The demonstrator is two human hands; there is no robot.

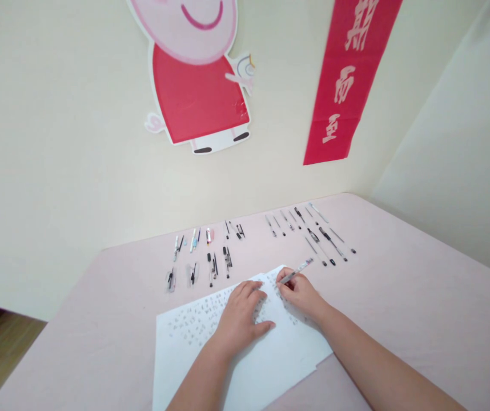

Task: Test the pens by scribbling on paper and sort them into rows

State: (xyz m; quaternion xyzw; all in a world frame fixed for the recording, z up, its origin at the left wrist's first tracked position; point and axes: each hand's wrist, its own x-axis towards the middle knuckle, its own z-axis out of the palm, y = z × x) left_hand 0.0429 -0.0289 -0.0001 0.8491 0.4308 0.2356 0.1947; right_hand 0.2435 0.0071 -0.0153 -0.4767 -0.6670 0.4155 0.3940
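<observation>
White sheets of paper (279,354) lie on the pink table in front of me, their upper part covered with rows of small dark handwriting. My left hand (243,314) rests on the paper with its fingers spread, covering some of the writing. Near the upper right corner of the sheets, my right hand (298,291) grips a pen (300,269), its barrel slanting up to the right. The fingers hide the pen's tip, so I cannot tell whether it touches the paper.
Beyond the paper, pen parts and caps (215,265) lie in small groups at the left. More pens and thin refills (333,244) are spread at the right. The pink table (420,297) meets a wall carrying a cartoon pig cutout (197,97) and a red banner (348,85).
</observation>
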